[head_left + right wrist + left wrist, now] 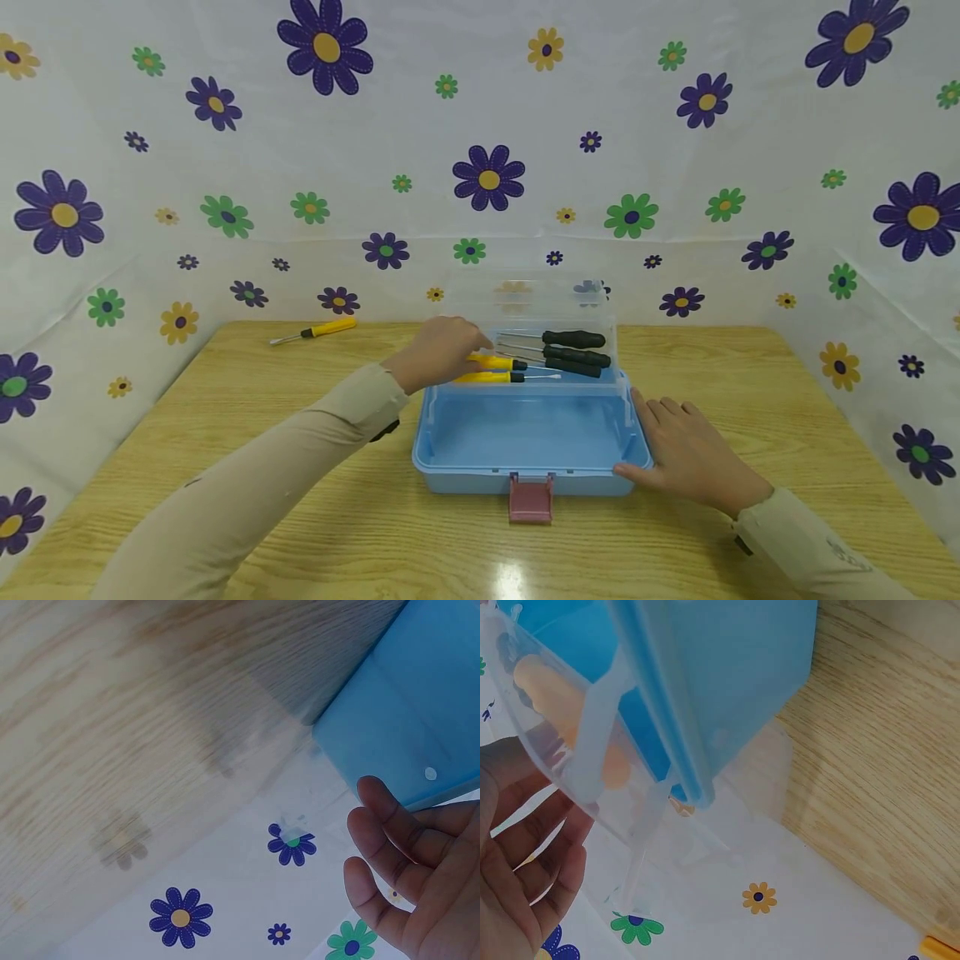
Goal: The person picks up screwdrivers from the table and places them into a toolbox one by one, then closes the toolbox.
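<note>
A light blue plastic toolbox [525, 482] stands with its clear lid [525, 296] back and its translucent tray [540, 389] raised behind the compartment. My left hand [438, 350] reaches over the tray's left end, thumb and forefinger around the handle end of a yellow screwdriver [498, 362]. A second yellow screwdriver [487, 377] lies just in front of it. Several black-handled screwdrivers [576, 354] are in the tray's right part. My right hand [693, 450] rests at the toolbox's right side, thumb on the front rim; in the right wrist view its other fingers are loosely bent.
Another yellow screwdriver [330, 327] lies at the table's back left. A pink latch [530, 500] hangs down from the toolbox's front. Behind the wooden table [337, 517] hangs a white flowered cloth [405, 125].
</note>
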A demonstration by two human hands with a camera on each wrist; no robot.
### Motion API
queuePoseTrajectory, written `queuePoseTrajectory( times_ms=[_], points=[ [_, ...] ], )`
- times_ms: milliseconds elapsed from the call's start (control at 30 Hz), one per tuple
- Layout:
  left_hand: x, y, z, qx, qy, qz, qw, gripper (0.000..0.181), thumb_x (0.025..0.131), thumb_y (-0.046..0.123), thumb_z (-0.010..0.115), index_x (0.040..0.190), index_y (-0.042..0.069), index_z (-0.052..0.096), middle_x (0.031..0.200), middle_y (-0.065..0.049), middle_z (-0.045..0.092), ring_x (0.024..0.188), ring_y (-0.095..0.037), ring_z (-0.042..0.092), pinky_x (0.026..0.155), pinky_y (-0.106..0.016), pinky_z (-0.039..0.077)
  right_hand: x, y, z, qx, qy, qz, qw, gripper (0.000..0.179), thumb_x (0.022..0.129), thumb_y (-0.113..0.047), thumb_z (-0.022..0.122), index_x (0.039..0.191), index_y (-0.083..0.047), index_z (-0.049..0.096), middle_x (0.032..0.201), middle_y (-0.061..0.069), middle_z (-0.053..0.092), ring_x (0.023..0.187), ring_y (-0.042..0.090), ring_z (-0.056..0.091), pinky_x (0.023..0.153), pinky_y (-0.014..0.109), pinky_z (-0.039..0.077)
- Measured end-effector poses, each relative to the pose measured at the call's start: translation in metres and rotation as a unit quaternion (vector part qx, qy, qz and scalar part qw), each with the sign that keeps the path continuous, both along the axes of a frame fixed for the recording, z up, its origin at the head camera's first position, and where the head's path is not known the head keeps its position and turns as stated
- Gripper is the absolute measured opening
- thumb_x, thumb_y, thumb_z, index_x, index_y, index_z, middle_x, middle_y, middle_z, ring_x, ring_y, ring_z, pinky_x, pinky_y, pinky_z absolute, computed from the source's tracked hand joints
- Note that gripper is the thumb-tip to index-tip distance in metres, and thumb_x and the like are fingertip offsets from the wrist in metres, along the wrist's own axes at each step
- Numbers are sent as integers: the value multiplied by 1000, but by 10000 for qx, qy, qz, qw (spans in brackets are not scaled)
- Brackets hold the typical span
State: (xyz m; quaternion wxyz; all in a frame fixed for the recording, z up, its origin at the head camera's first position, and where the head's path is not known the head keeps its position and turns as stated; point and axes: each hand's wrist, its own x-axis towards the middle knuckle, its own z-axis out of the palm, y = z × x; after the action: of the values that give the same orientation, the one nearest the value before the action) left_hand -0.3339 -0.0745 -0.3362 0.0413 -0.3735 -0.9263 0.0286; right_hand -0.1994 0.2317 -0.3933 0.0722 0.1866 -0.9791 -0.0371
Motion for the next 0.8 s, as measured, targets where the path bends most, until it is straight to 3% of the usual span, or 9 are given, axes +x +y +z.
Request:
queuePoseTrajectory(
  times_ms=[267,800],
  points=[
    [3,-6,8,255,-259,26,9993,32,82,25,73,112,15,70,109,-2,71,97,-19,67,83,-33,54,1,0,1,3,6,-5,10000,103,76,-76,50,138,6,40,123,20,60,110,35,58,90,53,47],
    [7,-17,27,724,-115,-7,9973,34,84,31,70,115,16,69,107,-2,72,96,-19,67,76,-31,56,1,-1,1,41,66,45,10000,102,76,-76,49,138,6,41,121,20,61,108,34,59,88,51,48]
  ],
)
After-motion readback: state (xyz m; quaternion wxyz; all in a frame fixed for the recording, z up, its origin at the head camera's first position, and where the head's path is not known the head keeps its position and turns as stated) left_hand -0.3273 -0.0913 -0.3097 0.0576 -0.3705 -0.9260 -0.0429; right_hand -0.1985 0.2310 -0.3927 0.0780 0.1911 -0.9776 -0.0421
